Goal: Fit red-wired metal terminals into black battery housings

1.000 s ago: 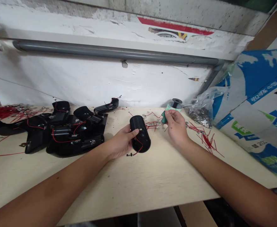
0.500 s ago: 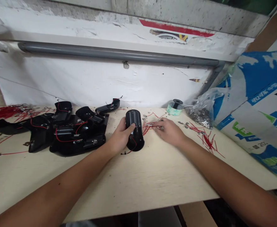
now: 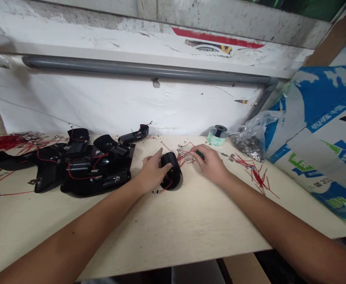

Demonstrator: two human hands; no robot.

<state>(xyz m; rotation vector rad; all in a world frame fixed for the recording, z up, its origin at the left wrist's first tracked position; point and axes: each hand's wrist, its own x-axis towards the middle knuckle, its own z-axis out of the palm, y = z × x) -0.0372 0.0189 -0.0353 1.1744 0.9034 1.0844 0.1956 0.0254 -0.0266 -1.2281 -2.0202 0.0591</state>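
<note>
My left hand point(image 3: 151, 171) grips a black oval plastic housing point(image 3: 171, 174) resting on the pale wooden bench point(image 3: 190, 225); a short red wire with a metal end trails from its near side. My right hand point(image 3: 211, 163) lies just right of it, fingers pinched over a small green piece point(image 3: 201, 154) among loose red wires with metal terminals point(image 3: 185, 154). What else the fingers hold is hidden.
A pile of black housings with red wires point(image 3: 81, 163) lies at the left. More red wires point(image 3: 4, 142) sit far left and others point(image 3: 257, 173) at the right. A tape roll point(image 3: 217, 136), a plastic bag of metal parts point(image 3: 251, 142) and a blue-and-white carton point(image 3: 323, 134) stand at the back right.
My left hand has lowered the black housing onto the bench and turned it end-on. My right hand came down from chest height with the green piece to the wire pile.
</note>
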